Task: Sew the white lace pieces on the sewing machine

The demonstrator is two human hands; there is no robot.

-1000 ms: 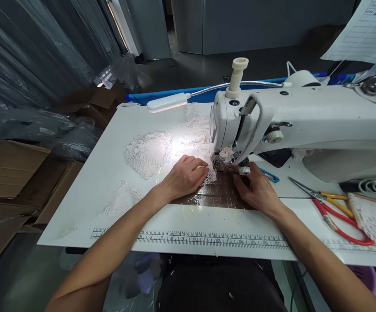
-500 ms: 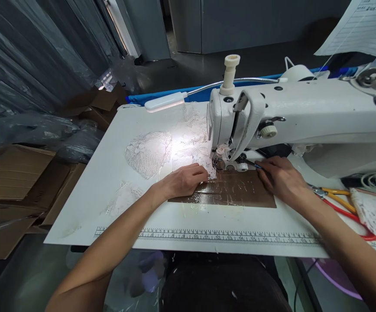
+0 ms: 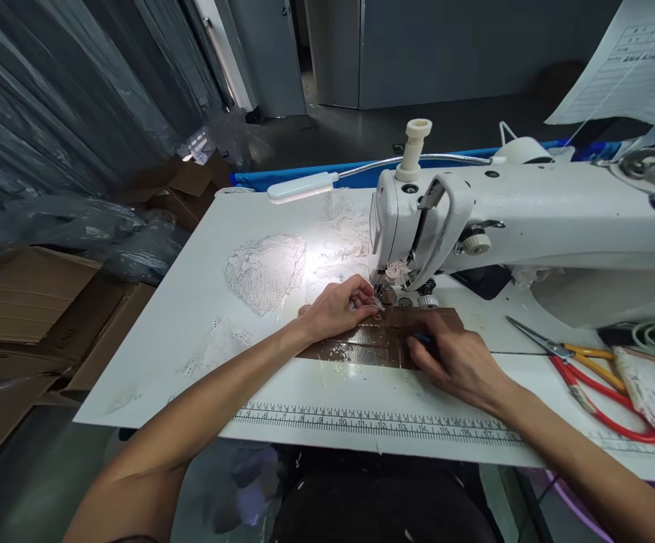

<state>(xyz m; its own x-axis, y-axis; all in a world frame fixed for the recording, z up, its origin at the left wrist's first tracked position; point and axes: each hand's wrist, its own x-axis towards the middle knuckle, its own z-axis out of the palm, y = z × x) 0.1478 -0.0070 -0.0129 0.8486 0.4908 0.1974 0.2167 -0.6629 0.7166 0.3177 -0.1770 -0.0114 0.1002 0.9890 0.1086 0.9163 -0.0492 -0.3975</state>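
Observation:
Beside the needle of the white sewing machine (image 3: 412,226), my left hand (image 3: 342,308) pinches the edge of a white lace piece (image 3: 333,273) lying on the table. To its right, my right hand (image 3: 455,358) is closed over the brown plate (image 3: 355,348) in front of the presser foot. A slim blue tool (image 3: 425,339) shows at its fingers; its kind is mostly hidden. Loose thread bits lie scattered on the brown plate. A fan-shaped lace piece (image 3: 265,271) rests flat to the left, with a smaller lace scrap (image 3: 217,347) nearer me.
Scissors with red handles (image 3: 593,377) and a yellow-handled tool (image 3: 602,363) lie at the right beside folded lace. A lamp (image 3: 302,187) lights the sewing area. A printed ruler (image 3: 361,422) runs along the front edge. Open cardboard boxes (image 3: 27,294) stand left of the table.
My right hand has moved left and nearer me from beside the machine, bringing the blue tool over the brown plate. My left fingers now pinch higher, closer to the needle. The view has shifted slightly.

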